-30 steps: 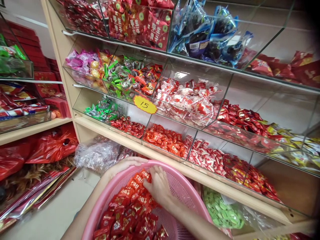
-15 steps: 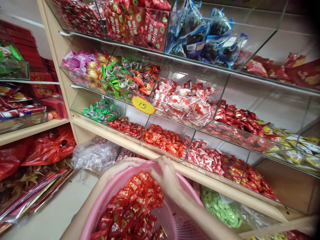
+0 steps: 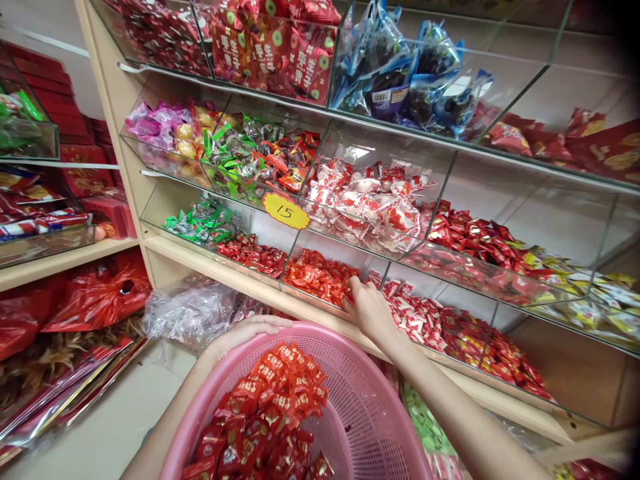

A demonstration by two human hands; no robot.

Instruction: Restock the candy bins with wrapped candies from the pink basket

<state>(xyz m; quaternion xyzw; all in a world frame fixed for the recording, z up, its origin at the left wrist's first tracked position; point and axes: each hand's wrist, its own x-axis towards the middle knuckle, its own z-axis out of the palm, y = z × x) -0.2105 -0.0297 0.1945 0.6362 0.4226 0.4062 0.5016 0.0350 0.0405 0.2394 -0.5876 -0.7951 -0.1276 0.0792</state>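
Note:
A pink plastic basket [image 3: 375, 393] with mesh walls stands in front of me, holding a pile of red-wrapped candies [image 3: 265, 413]. My left hand [image 3: 253, 331] is wrapped over its far left rim, its fingers lying along the edge. Beyond the basket, my right hand [image 3: 369, 308] is at the front glass of the lowest shelf, at the right end of a bin of orange-red wrapped candies [image 3: 323, 277]. Its thumb and forefinger look apart and bent downward over the candies. No candy shows in it, though its other fingers are partly hidden.
Glass dividers split the shelves into bins, and white-and-red candies [image 3: 415, 310] lie just right of my right hand. A yellow price tag [image 3: 286, 211] hangs above. Clear plastic bags [image 3: 190, 310] lie under the shelf at left, green packets [image 3: 425, 427] at right.
My right hand has moved from above the basket's far rim, forward and to the right, to the candy bin. My left hand stays on the rim.

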